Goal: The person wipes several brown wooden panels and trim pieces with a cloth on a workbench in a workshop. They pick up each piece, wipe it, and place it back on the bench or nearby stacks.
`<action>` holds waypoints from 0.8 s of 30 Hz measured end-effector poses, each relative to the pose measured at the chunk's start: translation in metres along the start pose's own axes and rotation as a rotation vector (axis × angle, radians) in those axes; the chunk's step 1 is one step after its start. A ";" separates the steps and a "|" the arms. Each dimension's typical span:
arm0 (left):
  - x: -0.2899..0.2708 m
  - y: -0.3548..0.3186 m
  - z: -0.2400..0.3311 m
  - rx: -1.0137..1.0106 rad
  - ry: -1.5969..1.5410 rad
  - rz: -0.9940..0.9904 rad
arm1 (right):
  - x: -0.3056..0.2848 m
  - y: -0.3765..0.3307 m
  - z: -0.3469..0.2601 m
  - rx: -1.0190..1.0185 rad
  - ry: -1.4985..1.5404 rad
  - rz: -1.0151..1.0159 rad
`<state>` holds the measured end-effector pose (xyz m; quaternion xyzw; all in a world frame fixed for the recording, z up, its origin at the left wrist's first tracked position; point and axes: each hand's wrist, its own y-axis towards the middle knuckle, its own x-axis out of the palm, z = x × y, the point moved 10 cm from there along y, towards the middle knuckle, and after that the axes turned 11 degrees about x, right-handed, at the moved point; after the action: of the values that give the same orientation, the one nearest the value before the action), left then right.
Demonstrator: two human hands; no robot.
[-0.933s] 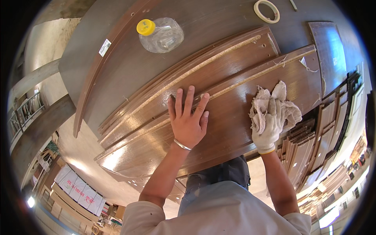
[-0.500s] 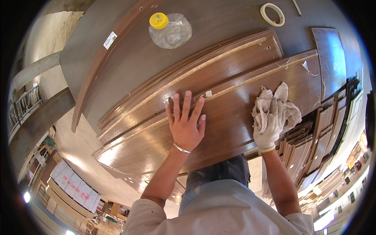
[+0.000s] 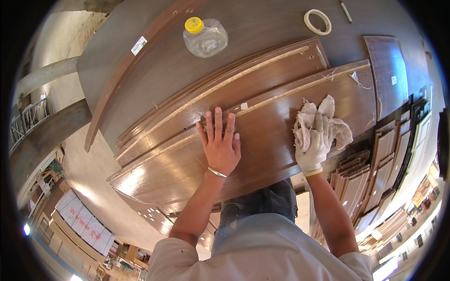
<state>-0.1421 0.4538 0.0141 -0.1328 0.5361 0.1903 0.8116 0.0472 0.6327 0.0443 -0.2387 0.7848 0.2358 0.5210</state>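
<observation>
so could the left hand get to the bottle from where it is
Probably yes. The left hand lies flat on the top panel, and the bottle lies farther up the table with only flat panels between them, so it would be a long forward stretch.

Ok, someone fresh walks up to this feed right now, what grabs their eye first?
Probably the bare left hand pressed flat on the glossy brown wooden panel at centre, and the gloved right hand clutching a crumpled pale rag on the same panel to the right. Next, the clear plastic bottle with a yellow cap on the table behind, with a roll of tape farther right.
</observation>
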 end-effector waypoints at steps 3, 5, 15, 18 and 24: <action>0.003 -0.002 0.001 0.014 0.019 -0.010 | 0.002 -0.009 0.008 0.034 -0.006 0.007; 0.003 -0.012 -0.005 -0.015 0.011 -0.002 | 0.008 -0.010 0.018 0.118 -0.063 -0.034; -0.016 -0.167 -0.061 -0.273 0.073 -0.056 | 0.077 0.046 -0.081 0.155 -0.222 -0.747; -0.005 -0.176 -0.068 -0.272 0.054 -0.108 | 0.053 0.071 -0.073 0.034 -0.140 -0.553; 0.005 -0.176 -0.080 -0.344 0.052 -0.221 | 0.005 0.093 0.057 0.474 0.274 -0.149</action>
<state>-0.1267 0.2639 -0.0195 -0.3322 0.4988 0.1852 0.7788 0.0281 0.7397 0.0312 -0.1969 0.8614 -0.0278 0.4674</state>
